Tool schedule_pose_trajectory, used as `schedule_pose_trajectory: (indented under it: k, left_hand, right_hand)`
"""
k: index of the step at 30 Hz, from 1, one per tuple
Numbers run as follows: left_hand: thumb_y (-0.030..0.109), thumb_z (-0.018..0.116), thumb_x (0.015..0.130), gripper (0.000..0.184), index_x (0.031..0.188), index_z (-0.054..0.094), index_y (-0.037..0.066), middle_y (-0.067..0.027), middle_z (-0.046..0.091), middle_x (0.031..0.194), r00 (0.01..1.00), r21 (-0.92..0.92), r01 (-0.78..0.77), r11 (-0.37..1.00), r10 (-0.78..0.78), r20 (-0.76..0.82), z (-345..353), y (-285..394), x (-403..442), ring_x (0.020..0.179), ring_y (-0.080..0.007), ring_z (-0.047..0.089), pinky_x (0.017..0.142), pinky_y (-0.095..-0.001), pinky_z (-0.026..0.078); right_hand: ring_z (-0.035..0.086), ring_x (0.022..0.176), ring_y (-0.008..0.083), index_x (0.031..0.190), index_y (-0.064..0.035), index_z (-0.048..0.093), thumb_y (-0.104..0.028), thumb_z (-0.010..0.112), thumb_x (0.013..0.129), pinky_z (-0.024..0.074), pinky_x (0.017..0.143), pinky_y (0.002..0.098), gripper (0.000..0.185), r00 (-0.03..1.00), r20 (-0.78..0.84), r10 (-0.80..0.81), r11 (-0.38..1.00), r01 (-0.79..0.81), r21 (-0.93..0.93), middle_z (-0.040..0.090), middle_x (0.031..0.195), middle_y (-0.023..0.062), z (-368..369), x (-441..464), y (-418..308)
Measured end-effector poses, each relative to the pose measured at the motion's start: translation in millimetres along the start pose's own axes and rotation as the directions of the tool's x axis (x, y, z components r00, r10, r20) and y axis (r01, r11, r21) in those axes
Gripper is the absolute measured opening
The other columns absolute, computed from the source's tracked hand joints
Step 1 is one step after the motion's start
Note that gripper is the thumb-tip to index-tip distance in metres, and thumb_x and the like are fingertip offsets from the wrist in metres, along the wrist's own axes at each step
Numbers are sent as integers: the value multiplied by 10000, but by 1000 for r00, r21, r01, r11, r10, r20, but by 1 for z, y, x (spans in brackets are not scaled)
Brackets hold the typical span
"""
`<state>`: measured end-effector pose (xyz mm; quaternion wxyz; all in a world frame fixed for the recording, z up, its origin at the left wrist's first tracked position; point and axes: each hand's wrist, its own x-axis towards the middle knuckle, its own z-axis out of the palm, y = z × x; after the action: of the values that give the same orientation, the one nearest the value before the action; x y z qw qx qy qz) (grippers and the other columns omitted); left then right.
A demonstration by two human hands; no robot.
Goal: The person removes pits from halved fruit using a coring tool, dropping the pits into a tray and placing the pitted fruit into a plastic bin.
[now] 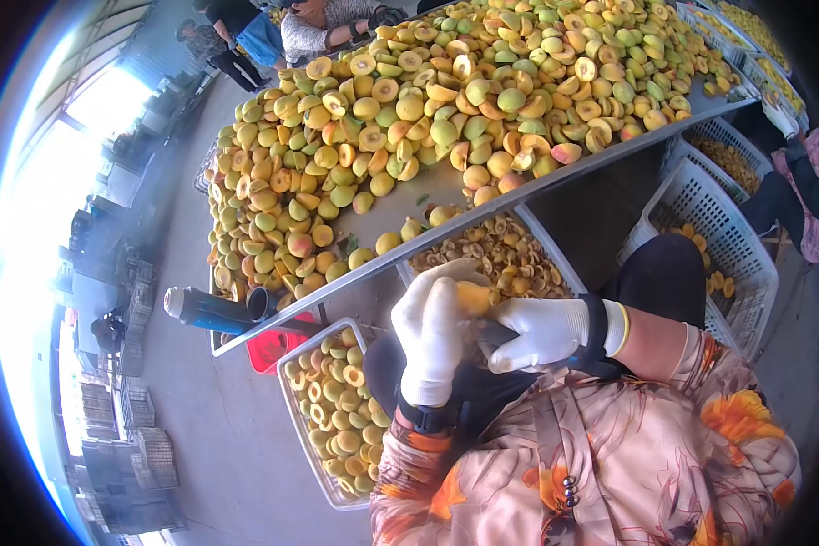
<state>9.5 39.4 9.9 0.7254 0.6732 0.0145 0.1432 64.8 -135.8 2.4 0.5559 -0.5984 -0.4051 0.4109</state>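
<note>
My left hand [429, 332], in a white glove, is closed around a yellow peach piece [473, 298]. Close beside it, my right hand [541, 329], also gloved in white, grips a dark tool [493, 335] whose working end is blurred and partly hidden between the hands. Both hands are held above my lap, in front of the table edge. Below and beyond them stands a crate [555, 257] filled with brownish pits and fruit scraps.
A metal-edged table [409, 202] carries a large heap of halved peaches [446, 100]. A crate of peach halves [344, 414] stands at left, near a red container [278, 350] and a blue bottle [207, 308]. At right is a white crate [710, 214]. Other people stand across the table.
</note>
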Motion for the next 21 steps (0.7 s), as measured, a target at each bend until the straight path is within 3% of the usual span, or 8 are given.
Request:
schedule_pose_trajectory:
  k: [3, 7, 11, 15, 18, 21]
  left_hand:
    - [326, 556, 1020, 429, 1144, 677, -66, -138, 739, 938, 997, -125, -17, 992, 26, 77, 5, 2, 2, 811, -167, 684, 743, -288, 542]
    - [368, 593, 999, 467, 1144, 668, -69, -159, 735, 936, 994, -197, 31, 980, -9, 110, 9, -2, 3, 829, -192, 688, 782, -313, 545]
    - [443, 541, 1015, 534, 1160, 662, -56, -154, 729, 956, 988, -233, 85, 969, -52, 142, 17, 1, 5, 836, -185, 683, 787, -298, 541]
    - [520, 443, 1052, 610, 1175, 650, -40, -132, 718, 986, 985, -356, 172, 919, -151, 87, 18, -6, 1, 840, -179, 675, 794, -307, 549]
    - [566, 397, 1054, 667, 1179, 644, -41, -135, 710, 1004, 985, -429, 133, 893, -168, -44, 1, -9, 0, 868, -192, 677, 803, -316, 558]
    - [611, 350, 1055, 725, 1184, 638, -42, -139, 703, 1022, 958, -481, 70, 874, -193, -211, -32, -13, -9, 896, -206, 679, 811, -325, 568]
  right_hand:
    - [453, 436, 114, 933, -21, 560, -142, 650, 891, 384, 410, 273, 156, 944, 214, 251, 867, -317, 384, 487, 606, 11, -4, -7, -18]
    - [347, 368, 64, 875, -18, 523, -162, 662, 901, 274, 317, 238, 202, 918, 393, 50, 529, -358, 769, 390, 541, -7, -5, -11, 7]
    - [347, 347, 66, 854, -6, 507, -122, 634, 921, 269, 295, 232, 186, 854, 492, -170, 337, -419, 843, 411, 530, 10, -6, -5, 23]
    - [365, 357, 72, 846, 17, 522, -129, 708, 873, 280, 335, 230, 238, 851, 500, -159, 344, -427, 836, 420, 517, 12, -6, -5, 22]
    - [403, 374, 100, 878, 70, 551, -119, 724, 857, 304, 347, 254, 257, 864, 477, -162, 373, -394, 840, 424, 516, 36, -6, -4, 21]
    - [436, 392, 114, 890, 82, 594, -106, 696, 845, 329, 376, 270, 219, 907, 416, 62, 630, -359, 689, 488, 529, 57, -18, -2, 18]
